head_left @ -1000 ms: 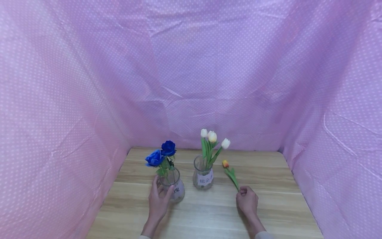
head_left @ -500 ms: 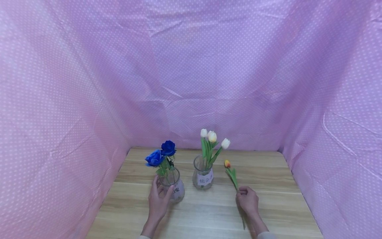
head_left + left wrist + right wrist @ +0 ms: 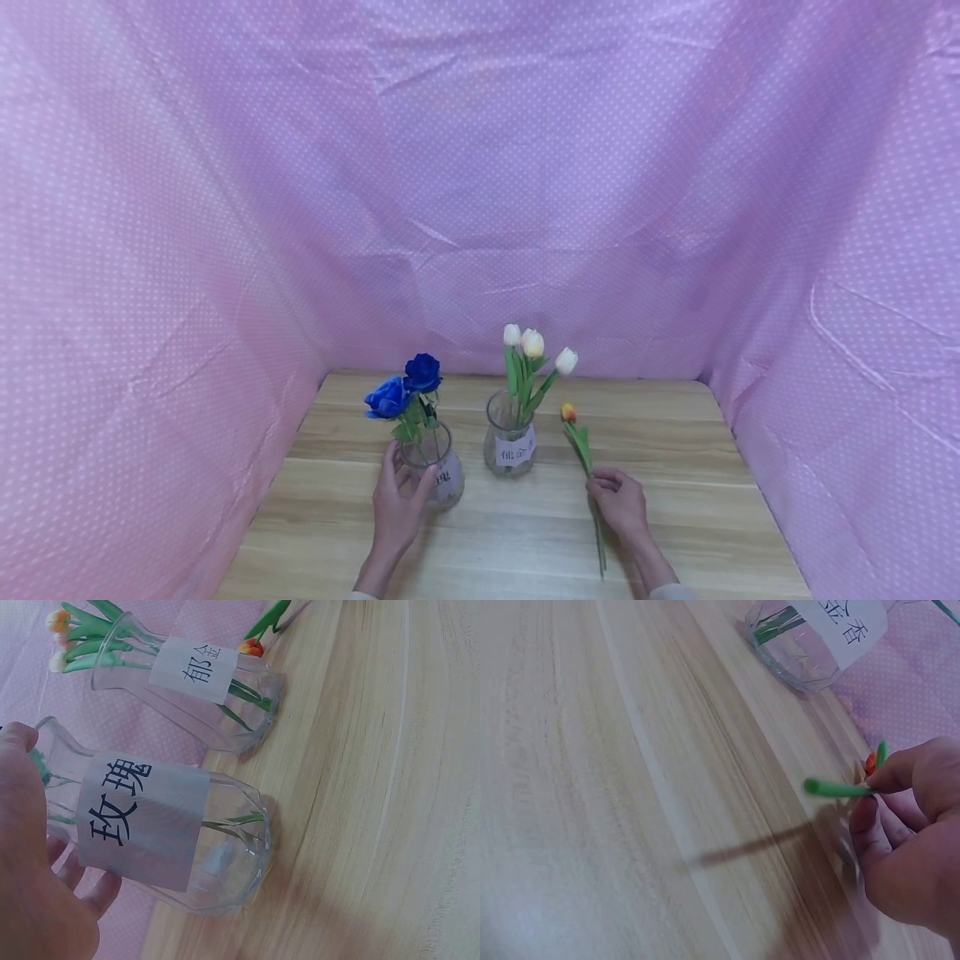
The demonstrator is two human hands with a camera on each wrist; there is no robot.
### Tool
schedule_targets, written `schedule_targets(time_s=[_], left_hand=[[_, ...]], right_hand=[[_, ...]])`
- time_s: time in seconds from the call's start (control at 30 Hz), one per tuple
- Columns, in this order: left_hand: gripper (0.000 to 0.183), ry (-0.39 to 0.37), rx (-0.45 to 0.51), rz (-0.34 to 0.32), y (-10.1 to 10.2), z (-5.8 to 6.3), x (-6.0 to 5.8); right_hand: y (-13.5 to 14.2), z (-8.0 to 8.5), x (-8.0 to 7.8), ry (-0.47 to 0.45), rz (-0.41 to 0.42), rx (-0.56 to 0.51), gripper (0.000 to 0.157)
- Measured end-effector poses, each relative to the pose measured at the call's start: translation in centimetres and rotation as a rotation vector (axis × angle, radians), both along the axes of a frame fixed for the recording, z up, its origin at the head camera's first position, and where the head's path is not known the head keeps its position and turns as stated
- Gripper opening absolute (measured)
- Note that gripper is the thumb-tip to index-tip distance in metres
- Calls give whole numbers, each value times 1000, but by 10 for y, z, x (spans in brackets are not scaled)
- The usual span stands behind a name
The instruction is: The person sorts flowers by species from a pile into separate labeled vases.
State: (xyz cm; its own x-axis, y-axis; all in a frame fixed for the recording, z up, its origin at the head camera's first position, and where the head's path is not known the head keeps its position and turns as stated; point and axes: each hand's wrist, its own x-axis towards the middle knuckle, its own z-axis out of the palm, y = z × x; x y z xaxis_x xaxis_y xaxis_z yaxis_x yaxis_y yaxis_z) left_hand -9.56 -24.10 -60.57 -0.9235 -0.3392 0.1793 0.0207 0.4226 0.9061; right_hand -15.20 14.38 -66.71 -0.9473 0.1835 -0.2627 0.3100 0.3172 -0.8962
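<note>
My left hand (image 3: 399, 508) grips the side of a glass vase (image 3: 452, 492), thumb and fingers on either side of it. Two blue roses (image 3: 405, 385) stand in that vase, and a white paper label (image 3: 142, 821) covers its front. With thumb and fingertips my right hand (image 3: 621, 504) pinches the green stem of an orange-yellow tulip (image 3: 579, 442). The flower head points away from me. Seen from the right wrist, the stem end (image 3: 840, 789) is raised above the tabletop and casts a shadow.
A second labelled glass vase (image 3: 510, 457) stands between the hands, farther back, with white tulips (image 3: 532, 343) leaning out of it. Both vases are on a wooden table (image 3: 675, 417). Pink dotted cloth (image 3: 525, 167) hangs around the back and sides.
My right hand has shifted slightly left with the tulip. The lower stem, hidden a second ago, now shows below the hand. The left hand and both vases stay in place.
</note>
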Motion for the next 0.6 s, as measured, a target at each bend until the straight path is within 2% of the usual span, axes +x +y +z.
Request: schedule_targets(time_s=[0.27,0.6], left_hand=[[91,3,-2,-1,0,-1,0],[91,13,-8,-6,0,-3,-1]], right_hand=[[1,7,0,40,-16,-153,37],[4,23,-2,79,-31,-254,44]])
